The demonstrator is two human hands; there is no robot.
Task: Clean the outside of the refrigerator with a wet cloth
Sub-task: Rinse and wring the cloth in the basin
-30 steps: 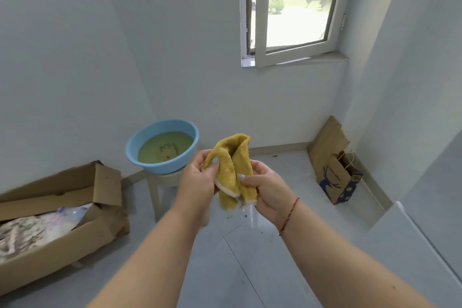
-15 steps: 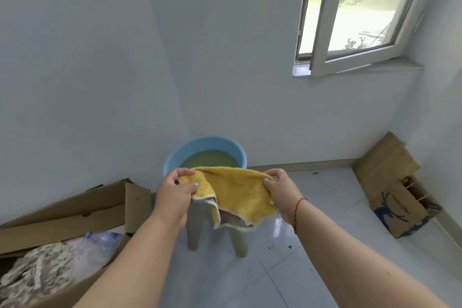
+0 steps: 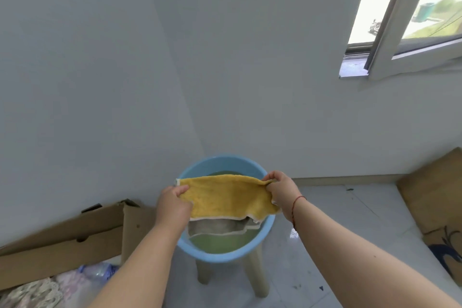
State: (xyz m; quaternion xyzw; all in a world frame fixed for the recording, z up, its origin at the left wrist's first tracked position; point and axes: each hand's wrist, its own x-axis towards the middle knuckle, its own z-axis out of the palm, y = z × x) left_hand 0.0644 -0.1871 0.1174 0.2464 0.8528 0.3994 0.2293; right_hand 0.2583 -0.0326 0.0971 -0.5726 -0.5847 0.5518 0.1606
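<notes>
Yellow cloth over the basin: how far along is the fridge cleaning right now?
Early stage. Done: the yellow cloth is unfolded and spread wide. In hand: the left hand and right hand each pinch an upper corner, holding it over the blue basin of greenish water on the stool; whether the lower edge touches the water is unclear. Left: wetting or wringing, then wiping; no refrigerator is in view.

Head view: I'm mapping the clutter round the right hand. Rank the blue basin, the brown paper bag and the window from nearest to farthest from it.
1. Blue basin: directly below the right hand, on a stool.
2. Brown paper bag: on the floor to its right, against the wall.
3. Window: high on the wall, up and to the right.
</notes>
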